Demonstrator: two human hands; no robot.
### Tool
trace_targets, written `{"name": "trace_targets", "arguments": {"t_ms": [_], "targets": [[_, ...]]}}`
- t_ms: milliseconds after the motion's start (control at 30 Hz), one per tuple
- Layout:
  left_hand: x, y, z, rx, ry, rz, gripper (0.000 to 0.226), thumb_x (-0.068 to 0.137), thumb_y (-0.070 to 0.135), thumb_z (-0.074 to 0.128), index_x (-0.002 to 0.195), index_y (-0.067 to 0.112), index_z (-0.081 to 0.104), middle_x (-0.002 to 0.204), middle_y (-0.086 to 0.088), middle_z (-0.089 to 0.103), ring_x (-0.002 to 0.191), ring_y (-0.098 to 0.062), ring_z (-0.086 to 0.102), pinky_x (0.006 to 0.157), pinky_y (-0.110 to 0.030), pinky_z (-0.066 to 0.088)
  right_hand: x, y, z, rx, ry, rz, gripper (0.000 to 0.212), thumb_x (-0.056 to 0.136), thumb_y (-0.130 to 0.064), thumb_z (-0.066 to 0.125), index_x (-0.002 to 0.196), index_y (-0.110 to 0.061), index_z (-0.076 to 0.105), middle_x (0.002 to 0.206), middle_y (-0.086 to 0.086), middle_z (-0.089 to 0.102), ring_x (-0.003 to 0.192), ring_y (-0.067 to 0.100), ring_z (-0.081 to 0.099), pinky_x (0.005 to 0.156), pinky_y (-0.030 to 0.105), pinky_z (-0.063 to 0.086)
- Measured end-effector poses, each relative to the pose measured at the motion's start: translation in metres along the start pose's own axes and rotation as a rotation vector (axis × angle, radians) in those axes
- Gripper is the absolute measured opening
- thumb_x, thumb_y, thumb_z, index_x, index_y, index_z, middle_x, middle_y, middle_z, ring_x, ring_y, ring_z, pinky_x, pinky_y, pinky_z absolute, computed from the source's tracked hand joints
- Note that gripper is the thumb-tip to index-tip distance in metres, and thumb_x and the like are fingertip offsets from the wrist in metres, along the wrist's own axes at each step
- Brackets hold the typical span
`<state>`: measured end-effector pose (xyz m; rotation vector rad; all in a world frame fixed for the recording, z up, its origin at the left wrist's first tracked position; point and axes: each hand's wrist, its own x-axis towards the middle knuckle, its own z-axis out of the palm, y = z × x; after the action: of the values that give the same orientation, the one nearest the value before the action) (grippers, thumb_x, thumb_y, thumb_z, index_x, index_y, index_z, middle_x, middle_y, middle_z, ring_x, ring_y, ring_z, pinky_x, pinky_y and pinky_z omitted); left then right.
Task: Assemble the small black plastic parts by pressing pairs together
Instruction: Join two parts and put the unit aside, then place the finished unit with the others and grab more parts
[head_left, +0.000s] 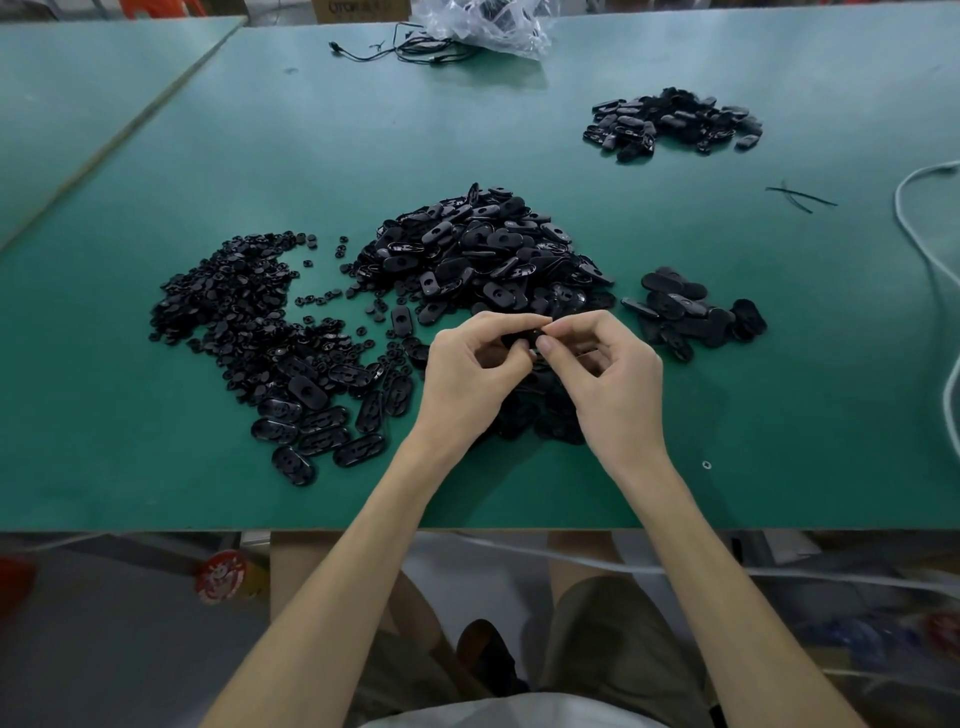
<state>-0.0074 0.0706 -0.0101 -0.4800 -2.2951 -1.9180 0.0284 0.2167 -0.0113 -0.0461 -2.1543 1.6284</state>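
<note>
Nearest, at the bottom edge: khaki shorts (597, 649) and two bare forearms, cut off below the elbows. Pinched between left hand (467, 364) and right hand (608, 364), just above the green table (156, 467): one small black part (522, 338). Both sets of fingers curled, thumb and forefinger tips closing on it from either side. Mostly covered by those fingertips (cannot tell whether one piece or two pressed together). Under the wrists, a dark heap (540, 415), half hidden and blurred. Just beyond the hands, the big pile of oval parts (478, 249). To its left, a spread of small round parts (234, 296); to its right, a small cluster of ovals (696, 317). Well apart at the far right, another pile (675, 122). At the far edge, a clear plastic bag (488, 21), cut off by the frame, beside thin black cables (405, 49). Along the right edge, a white cable (930, 249).
</note>
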Motion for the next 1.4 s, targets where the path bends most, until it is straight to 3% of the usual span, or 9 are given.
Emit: {"name": "trace_targets", "arguments": {"t_ms": [167,333,467,633,800,967,1133,1233,1400], "targets": [[0.000,0.001,0.000,0.001,0.004,-0.013,0.028,0.092,-0.009,0.065,0.110,0.007,0.079,0.104,-0.006,0.078,0.091,-0.023,0.076,0.087,-0.048,0.061,-0.001,-0.001,0.000,-0.009,-0.006,0.008,0.009,0.093,-0.014,0.079,0.097,-0.022,0.074,0.091,-0.011,0.075,0.087,0.013,0.074,0.082,0.038,0.061],[0.000,0.000,-0.001,-0.130,-0.005,-0.019,0.029,0.093,-0.006,0.070,0.118,0.007,0.076,0.103,-0.005,0.080,0.092,-0.018,0.078,0.088,-0.031,0.062,-0.001,-0.004,-0.002,0.045,0.042,0.006,0.012,0.095,-0.014,0.076,0.100,-0.025,0.072,0.091,-0.011,0.075,0.088,0.013,0.074,0.083,0.035,0.060],[0.001,-0.002,-0.001,-0.107,-0.027,0.022,0.024,0.095,-0.005,0.070,0.116,0.004,0.077,0.103,-0.003,0.080,0.091,-0.018,0.078,0.088,-0.032,0.062,-0.001,-0.006,-0.001,0.053,0.038,-0.009,0.020,0.094,-0.009,0.074,0.102,-0.027,0.071,0.090,-0.011,0.072,0.086,0.010,0.070,0.080,0.024,0.056],[0.001,-0.002,-0.002,-0.121,-0.006,0.015,0.021,0.094,-0.002,0.072,0.113,0.005,0.077,0.100,-0.003,0.080,0.089,-0.019,0.078,0.086,-0.034,0.063,-0.001,-0.006,-0.001,-0.014,-0.016,-0.048,0.021,0.096,-0.004,0.071,0.099,-0.024,0.074,0.100,-0.005,0.071,0.091,0.016,0.071,0.077,0.028,0.058],[0.002,-0.001,-0.001,-0.096,-0.006,0.009,0.022,0.097,0.002,0.070,0.118,0.006,0.075,0.106,-0.002,0.079,0.099,-0.017,0.076,0.090,-0.036,0.062,-0.001,-0.009,0.001,-0.049,-0.003,-0.084,0.024,0.095,0.000,0.070,0.098,-0.022,0.078,0.104,-0.005,0.068,0.092,0.013,0.070,0.076,0.023,0.056],[0.003,0.001,-0.002,-0.098,0.052,-0.020,0.024,0.103,0.002,0.059,0.121,0.009,0.073,0.115,0.003,0.077,0.106,-0.015,0.074,0.094,-0.033,0.059,0.001,-0.010,-0.002,-0.042,0.210,-0.029,0.031,0.098,0.000,0.062,0.123,-0.015,0.073,0.121,0.003,0.055,0.101,0.004,0.070,0.085,0.015,0.054],[0.003,0.001,-0.001,-0.067,0.050,-0.025,0.025,0.102,-0.002,0.057,0.118,0.008,0.074,0.109,0.001,0.078,0.099,-0.015,0.075,0.087,-0.026,0.059,0.004,-0.005,-0.006,0.076,0.437,0.206,0.045,0.098,-0.001,0.056,0.142,-0.010,0.055,0.131,-0.002,0.037,0.119,0.003,0.059,0.098,0.031,0.055],[0.002,0.001,-0.002,-0.061,0.052,-0.027,0.025,0.102,-0.003,0.057,0.116,0.008,0.075,0.107,0.001,0.078,0.098,-0.016,0.075,0.085,-0.026,0.059,0.005,-0.002,-0.008,0.096,0.437,0.294,0.051,0.098,0.001,0.054,0.148,-0.007,0.048,0.136,0.000,0.033,0.124,0.001,0.054,0.094,0.035,0.057],[0.001,0.002,-0.002,-0.041,0.060,-0.034,0.026,0.101,-0.004,0.056,0.114,0.009,0.075,0.105,0.001,0.078,0.096,-0.016,0.075,0.084,-0.026,0.059,0.004,-0.002,-0.007,0.080,0.468,0.272,0.049,0.096,0.003,0.054,0.143,-0.011,0.050,0.135,0.001,0.032,0.120,0.000,0.054,0.084,0.024,0.056]]}}
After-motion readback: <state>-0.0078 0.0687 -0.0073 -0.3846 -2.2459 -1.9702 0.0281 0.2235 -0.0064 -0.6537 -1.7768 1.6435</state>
